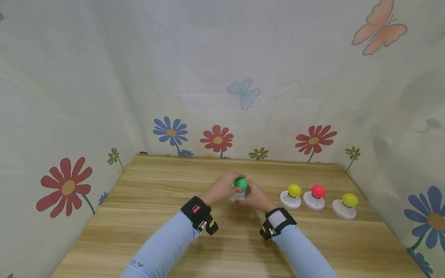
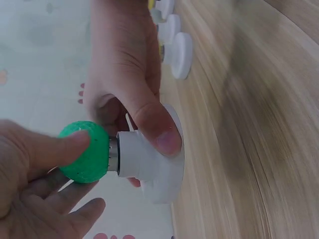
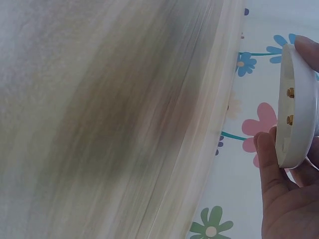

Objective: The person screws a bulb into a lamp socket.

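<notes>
In the head view, both hands meet around one lamp near the table's middle. My left hand (image 1: 225, 187) pinches a green light bulb (image 2: 82, 159) between thumb and fingers. A strip of the bulb's metal cap shows between the green globe and the socket's collar. My right hand (image 1: 256, 197) grips the white round lamp holder (image 2: 162, 174), its thumb pressed on the base in the left wrist view. From the right wrist view, the holder's underside (image 3: 289, 107) shows two brass screws, and the base is raised off the table. The threads inside the socket are hidden.
To the right stand three white lamp holders with bulbs: a yellow bulb (image 1: 294, 190), a red bulb (image 1: 318, 191) and another yellow bulb (image 1: 349, 200). The wood-grain table (image 1: 156, 185) ends against a flower-printed cloth (image 1: 194, 96) behind and at both sides.
</notes>
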Available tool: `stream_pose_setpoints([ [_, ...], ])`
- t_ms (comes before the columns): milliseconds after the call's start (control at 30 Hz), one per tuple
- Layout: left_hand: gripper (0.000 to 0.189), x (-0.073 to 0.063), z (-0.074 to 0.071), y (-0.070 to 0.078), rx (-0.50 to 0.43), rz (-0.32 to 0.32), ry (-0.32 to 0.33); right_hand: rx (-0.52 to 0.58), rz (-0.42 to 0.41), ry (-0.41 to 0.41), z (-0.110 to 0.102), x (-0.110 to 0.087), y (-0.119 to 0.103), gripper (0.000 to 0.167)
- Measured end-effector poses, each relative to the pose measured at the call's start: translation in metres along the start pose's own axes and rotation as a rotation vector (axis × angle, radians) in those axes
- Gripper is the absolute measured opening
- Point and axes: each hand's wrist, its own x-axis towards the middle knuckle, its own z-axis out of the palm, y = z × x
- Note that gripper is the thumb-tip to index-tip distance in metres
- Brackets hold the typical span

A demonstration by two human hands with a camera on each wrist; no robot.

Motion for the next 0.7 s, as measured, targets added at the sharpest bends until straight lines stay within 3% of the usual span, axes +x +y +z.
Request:
stream_pose_setpoints([
  [67, 0.064, 0.0, -0.001, 0.0, -0.035, -0.012, -0.009, -0.001, -0.009, 0.002, 0.0, 0.0, 0.0, 0.068],
  [167, 0.076, 0.0, 0.001, 0.001, -0.047, -0.043, 0.033, 0.003, -0.027, 0.003, -0.001, 0.0, 0.0, 0.064],
  [333, 0.071, -0.002, 0.009, 0.002, 0.164, -0.084, 0.159, 0.025, -0.037, -0.014, -0.002, -0.001, -0.002, 0.063],
  [433, 0.062, -0.003, 0.011, 0.004, 0.253, -0.086, 0.182, 0.029, -0.03, -0.018, -0.001, 0.0, -0.003, 0.063],
  [700, 0.043, -0.002, 0.006, 0.007, 0.136, -0.023, 0.116, -0.003, -0.029, 0.008, -0.001, 0.001, -0.002, 0.065],
])
